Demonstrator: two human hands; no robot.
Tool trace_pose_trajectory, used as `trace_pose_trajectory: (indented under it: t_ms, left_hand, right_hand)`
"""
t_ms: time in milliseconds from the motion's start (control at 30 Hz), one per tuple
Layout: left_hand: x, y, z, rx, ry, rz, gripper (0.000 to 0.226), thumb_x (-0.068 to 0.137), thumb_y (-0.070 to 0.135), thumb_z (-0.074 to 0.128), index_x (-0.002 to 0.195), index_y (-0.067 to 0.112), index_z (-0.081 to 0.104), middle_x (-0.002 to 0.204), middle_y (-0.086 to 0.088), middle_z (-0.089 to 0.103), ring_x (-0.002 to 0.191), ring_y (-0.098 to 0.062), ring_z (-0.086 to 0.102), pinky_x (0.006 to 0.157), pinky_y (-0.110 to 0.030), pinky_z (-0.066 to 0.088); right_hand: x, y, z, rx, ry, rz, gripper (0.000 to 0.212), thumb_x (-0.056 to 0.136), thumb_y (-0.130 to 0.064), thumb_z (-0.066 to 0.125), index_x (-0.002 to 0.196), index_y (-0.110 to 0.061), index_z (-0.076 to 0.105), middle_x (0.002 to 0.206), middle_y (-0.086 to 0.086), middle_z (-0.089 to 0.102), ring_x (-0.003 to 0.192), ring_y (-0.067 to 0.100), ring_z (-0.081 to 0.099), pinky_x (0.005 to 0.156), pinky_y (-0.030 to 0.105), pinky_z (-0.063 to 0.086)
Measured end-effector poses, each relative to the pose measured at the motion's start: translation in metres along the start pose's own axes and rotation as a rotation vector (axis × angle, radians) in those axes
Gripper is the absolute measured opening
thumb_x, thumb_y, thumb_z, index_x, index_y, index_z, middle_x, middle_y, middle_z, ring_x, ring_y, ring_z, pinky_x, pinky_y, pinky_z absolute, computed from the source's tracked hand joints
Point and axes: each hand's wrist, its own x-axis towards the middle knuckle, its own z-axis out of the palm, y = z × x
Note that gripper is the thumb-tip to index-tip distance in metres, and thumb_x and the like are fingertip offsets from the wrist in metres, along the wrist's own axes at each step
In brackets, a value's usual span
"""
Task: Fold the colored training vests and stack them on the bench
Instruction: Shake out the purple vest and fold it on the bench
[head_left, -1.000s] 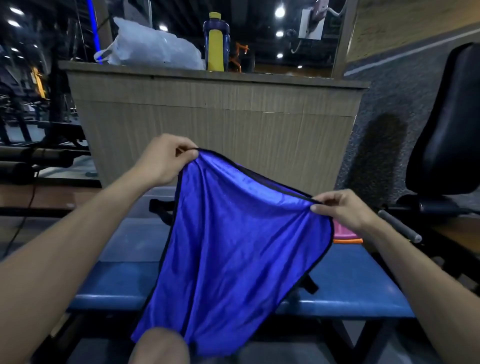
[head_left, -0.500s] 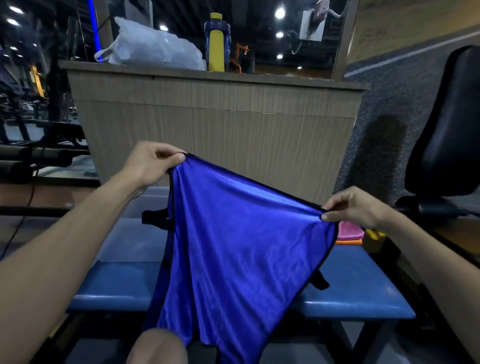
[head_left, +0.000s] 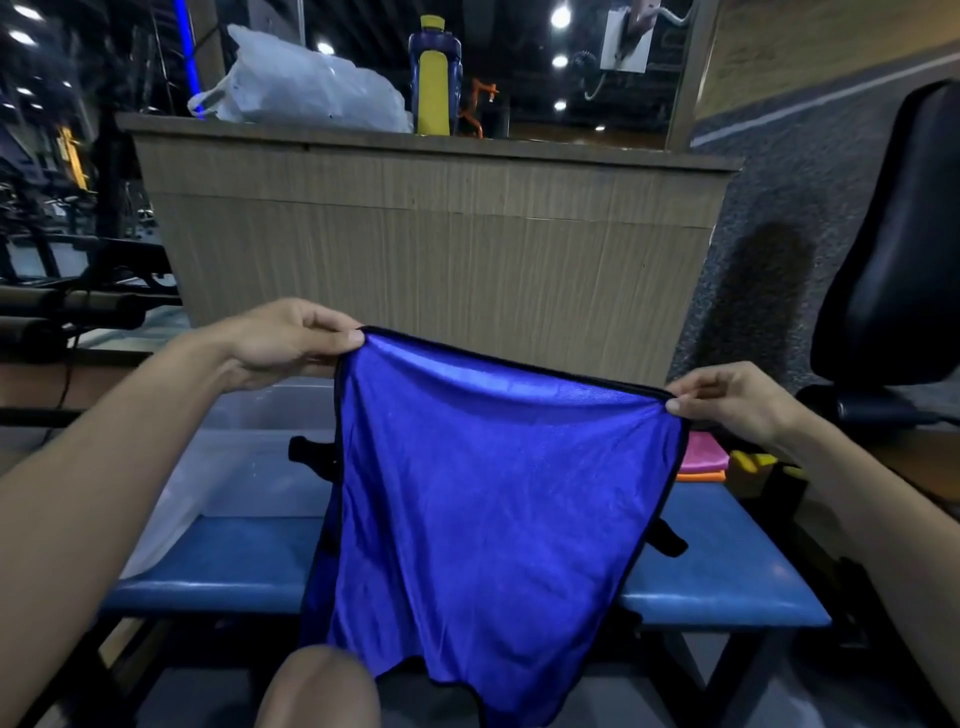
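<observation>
Presently one blue vest (head_left: 493, 499) hangs in the air above the blue worktop (head_left: 727, 577), stretched between two hands. Left hand (head_left: 291, 340) pinches the upper left corner; right hand (head_left: 727, 400) pinches the upper right corner. Recommended: keep the top hem taut and level, bring the corners together so the edges meet, then lay the vest flat before creasing, minding the black side straps. Count: one vest in hand; on the worktop's far right, a folded pile (head_left: 701, 460) showing pink over orange, two layers visible; one clear tub (head_left: 249, 467) on the left.
</observation>
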Motion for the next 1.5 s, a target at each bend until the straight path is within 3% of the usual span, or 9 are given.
trace_pose_trajectory:
  t_ms: [267,367,467,700,867,1000,1133,1333,1500]
  left_hand:
    - [-0.015,-0.003,-0.001,-0.118,-0.151,0.119,0.027,0.087,0.035,0.071,0.101,0.013,0.079,0.104,-0.008,0.073,0.095,-0.016,0.069,0.081,-0.025,0.059]
    - [-0.022,0.001,-0.008,-0.14,-0.174,0.218,0.058,0.067,0.048,0.09,0.108,0.009,0.076,0.104,-0.009,0.072,0.093,-0.016,0.069,0.082,-0.025,0.058]
    - [-0.019,0.005,-0.01,-0.17,-0.103,0.257,0.05,0.081,0.041,0.081,0.116,0.006,0.073,0.111,-0.011,0.072,0.101,-0.018,0.068,0.089,-0.028,0.057]
    - [-0.003,0.003,0.002,-0.091,0.031,0.176,0.052,0.055,0.051,0.093,0.093,0.017,0.081,0.099,0.0,0.075,0.091,-0.008,0.071,0.078,-0.021,0.057]
    - [0.006,-0.004,0.021,-0.174,0.002,0.082,0.021,0.093,0.021,0.058,0.105,0.005,0.064,0.098,-0.005,0.066,0.09,-0.013,0.061,0.092,-0.031,0.046]
    - [0.009,-0.026,0.026,-0.256,-0.076,0.045,0.063,0.085,0.029,0.072,0.128,-0.014,0.054,0.121,-0.016,0.059,0.107,-0.024,0.055,0.098,-0.041,0.04]
    - [0.017,-0.037,0.038,-0.345,-0.047,-0.021,0.042,0.093,0.021,0.057,0.124,-0.007,0.063,0.122,-0.017,0.06,0.107,-0.026,0.056,0.102,-0.041,0.038]
    - [0.017,-0.042,0.089,-0.154,0.342,-0.183,0.01,0.097,0.012,0.06,0.09,0.013,0.067,0.093,-0.011,0.062,0.074,-0.017,0.058,0.071,-0.03,0.048]
    - [-0.013,-0.012,0.181,0.061,0.124,0.04,0.013,0.095,0.011,0.066,0.087,0.01,0.076,0.068,0.002,0.065,0.062,-0.006,0.056,0.054,-0.021,0.049]
  right_hand:
    - [-0.012,0.016,-0.005,0.318,-0.145,0.091,0.044,0.071,-0.03,0.088,0.099,-0.001,0.07,0.092,0.014,0.067,0.086,0.021,0.064,0.075,0.025,0.059]
    - [-0.021,0.006,-0.009,0.463,-0.161,0.022,0.015,0.085,-0.017,0.067,0.093,-0.007,0.074,0.086,0.01,0.071,0.073,0.016,0.067,0.067,0.023,0.058]
    - [-0.024,-0.003,-0.014,0.512,-0.126,-0.017,0.03,0.093,-0.009,0.048,0.086,-0.011,0.077,0.08,0.005,0.072,0.066,0.009,0.068,0.063,0.019,0.057]
    - [-0.015,-0.005,-0.011,0.449,-0.1,-0.017,0.011,0.088,-0.017,0.056,0.085,-0.007,0.06,0.065,-0.002,0.065,0.055,0.003,0.06,0.053,0.015,0.051]
    - [-0.01,0.008,-0.008,0.485,-0.117,-0.007,0.026,0.098,-0.022,0.049,0.106,0.002,0.054,0.07,0.007,0.054,0.055,0.009,0.053,0.05,0.018,0.047]
    - [-0.012,0.031,-0.01,0.55,-0.138,0.078,0.042,0.102,-0.02,0.038,0.078,-0.014,0.073,0.069,-0.001,0.068,0.058,0.008,0.064,0.055,0.019,0.054]
    - [-0.01,0.041,-0.003,0.601,-0.099,0.171,0.059,0.107,-0.021,0.035,0.069,-0.022,0.08,0.072,-0.002,0.075,0.064,0.006,0.07,0.062,0.018,0.057]
    - [-0.009,0.033,0.037,0.492,0.029,0.319,0.036,0.091,-0.028,0.069,0.109,0.003,0.072,0.103,0.02,0.073,0.094,0.03,0.07,0.08,0.033,0.059]
    - [-0.028,-0.025,0.128,0.299,-0.043,0.184,0.026,0.095,-0.021,0.069,0.071,-0.014,0.065,0.059,0.0,0.059,0.051,0.011,0.054,0.049,0.02,0.046]
